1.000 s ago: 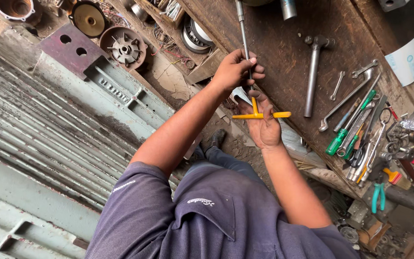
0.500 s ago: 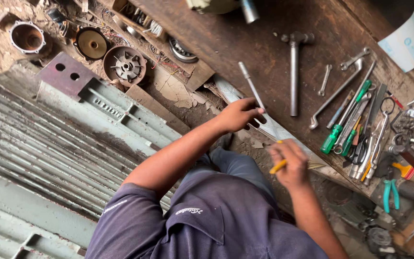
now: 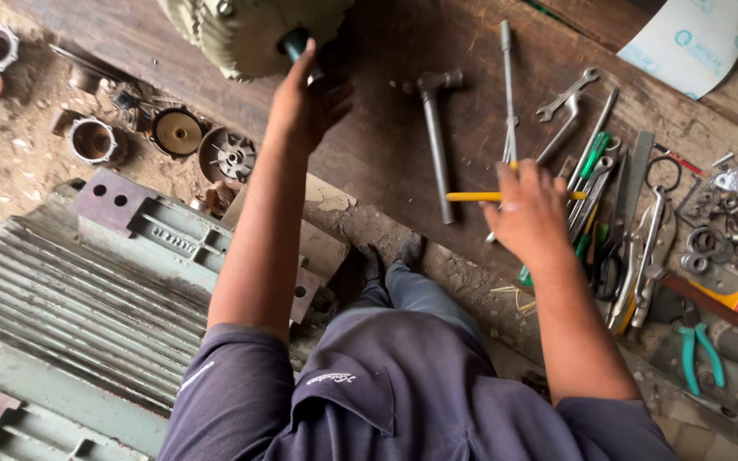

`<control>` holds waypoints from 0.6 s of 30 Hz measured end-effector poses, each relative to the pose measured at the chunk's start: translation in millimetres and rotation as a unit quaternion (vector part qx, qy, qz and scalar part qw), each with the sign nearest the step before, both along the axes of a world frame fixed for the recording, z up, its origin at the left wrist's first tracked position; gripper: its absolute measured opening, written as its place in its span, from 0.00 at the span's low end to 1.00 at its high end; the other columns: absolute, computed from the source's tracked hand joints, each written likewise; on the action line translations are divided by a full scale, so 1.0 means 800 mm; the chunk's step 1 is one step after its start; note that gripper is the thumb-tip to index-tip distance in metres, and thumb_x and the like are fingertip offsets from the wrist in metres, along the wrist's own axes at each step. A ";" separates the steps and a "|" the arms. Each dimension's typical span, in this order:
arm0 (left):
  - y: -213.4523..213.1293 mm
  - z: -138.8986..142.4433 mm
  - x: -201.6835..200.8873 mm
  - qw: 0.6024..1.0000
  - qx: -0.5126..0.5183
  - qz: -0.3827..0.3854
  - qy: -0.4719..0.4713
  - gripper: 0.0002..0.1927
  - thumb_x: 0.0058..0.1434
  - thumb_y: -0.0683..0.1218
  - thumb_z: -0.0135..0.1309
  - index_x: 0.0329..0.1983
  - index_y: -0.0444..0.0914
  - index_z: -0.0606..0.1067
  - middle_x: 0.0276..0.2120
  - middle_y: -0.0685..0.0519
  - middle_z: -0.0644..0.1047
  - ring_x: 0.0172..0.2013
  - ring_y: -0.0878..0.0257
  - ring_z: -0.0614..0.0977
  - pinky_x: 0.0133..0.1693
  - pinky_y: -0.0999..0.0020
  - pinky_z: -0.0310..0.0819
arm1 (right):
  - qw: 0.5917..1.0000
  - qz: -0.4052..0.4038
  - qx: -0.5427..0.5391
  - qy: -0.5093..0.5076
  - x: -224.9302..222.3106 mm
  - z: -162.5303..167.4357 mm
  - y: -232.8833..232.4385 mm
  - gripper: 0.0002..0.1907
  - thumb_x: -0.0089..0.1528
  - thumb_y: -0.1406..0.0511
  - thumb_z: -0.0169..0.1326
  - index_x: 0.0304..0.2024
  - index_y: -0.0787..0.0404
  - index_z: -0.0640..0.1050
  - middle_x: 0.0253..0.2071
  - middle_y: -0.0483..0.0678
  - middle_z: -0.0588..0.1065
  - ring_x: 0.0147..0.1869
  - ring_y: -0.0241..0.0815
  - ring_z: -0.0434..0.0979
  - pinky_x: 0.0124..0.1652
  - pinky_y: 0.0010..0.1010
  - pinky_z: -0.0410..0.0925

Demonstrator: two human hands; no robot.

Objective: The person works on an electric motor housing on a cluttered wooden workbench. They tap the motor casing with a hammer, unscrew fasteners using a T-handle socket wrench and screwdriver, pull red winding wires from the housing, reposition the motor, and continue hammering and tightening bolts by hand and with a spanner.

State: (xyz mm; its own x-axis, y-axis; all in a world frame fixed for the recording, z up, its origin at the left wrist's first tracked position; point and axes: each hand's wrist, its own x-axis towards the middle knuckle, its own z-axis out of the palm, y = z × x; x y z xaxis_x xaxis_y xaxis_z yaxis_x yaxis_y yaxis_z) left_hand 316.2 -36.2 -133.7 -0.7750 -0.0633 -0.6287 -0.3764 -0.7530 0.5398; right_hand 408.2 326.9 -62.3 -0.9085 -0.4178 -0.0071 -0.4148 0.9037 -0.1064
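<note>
Motor (image 3: 254, 34) sits at the far edge of the counter (image 3: 386, 145), pale green housing, shaft end (image 3: 296, 43) pointing toward you. Your left hand (image 3: 307, 102) is on that shaft end, fingers curled loosely around it; how firmly they close I cannot tell from this angle. Your right hand (image 3: 530, 209) is to the right of the motor, fingers pinched on the yellow cross handle (image 3: 476, 196) of a long T-handle tool (image 3: 506, 94), whose steel shank runs away from you across the counter.

Suggestions for the step, judged from this frame only:
- Steady the shaft with the left hand before bringing the tool over; the motor looks heavy enough to stay put, but the shaft may turn.
- Take a fuller grip on the yellow handle. A pinch gives little torque and the tool can roll.
- Hammer (image 3: 436, 137) lies between the motor and the tool. Lift the shank over it, do not drag.
- Loose tool pile (image 3: 617, 213), right of the motor beyond your right hand, is crowded; keep your wrist clear of the spanners (image 3: 567, 94).
- Line the shank up with the shaft axis before loading it.
</note>
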 end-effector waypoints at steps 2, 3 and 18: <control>0.005 0.003 -0.017 0.999 0.014 0.005 0.052 0.19 0.66 0.57 0.61 0.47 0.42 0.70 0.30 0.53 0.75 0.29 0.60 0.78 0.31 0.65 0.72 | 0.999 0.021 0.023 -0.009 -0.010 -0.010 0.003 0.32 0.53 0.56 0.65 0.57 0.62 0.75 0.51 0.58 0.71 0.56 0.59 0.72 0.53 0.54 0.63; 0.006 0.004 -0.021 0.997 0.020 0.012 0.079 0.18 0.69 0.54 0.63 0.46 0.40 0.70 0.27 0.56 0.71 0.26 0.63 0.73 0.28 0.67 0.67 | 0.999 0.016 0.018 -0.033 -0.016 -0.014 0.004 0.31 0.54 0.56 0.64 0.57 0.62 0.75 0.52 0.58 0.71 0.57 0.59 0.72 0.53 0.53 0.64; -0.112 0.039 0.073 0.940 -0.242 -0.235 -0.042 0.10 0.59 0.49 0.62 0.34 0.39 0.76 0.18 0.56 0.69 0.15 0.66 0.67 0.17 0.70 0.57 | 0.989 0.015 -0.046 -0.137 -0.049 -0.001 0.017 0.32 0.55 0.52 0.63 0.59 0.55 0.76 0.55 0.56 0.72 0.58 0.60 0.73 0.53 0.47 0.69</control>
State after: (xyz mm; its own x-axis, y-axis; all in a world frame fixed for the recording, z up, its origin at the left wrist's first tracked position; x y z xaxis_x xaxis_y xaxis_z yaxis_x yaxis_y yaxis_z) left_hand 374.2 -126.0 -102.6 -0.7372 -0.0205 -0.6754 -0.6636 -0.1660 0.7294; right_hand 368.7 340.8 -63.1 -0.8646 -0.4549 -0.2132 -0.3853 0.8728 -0.2996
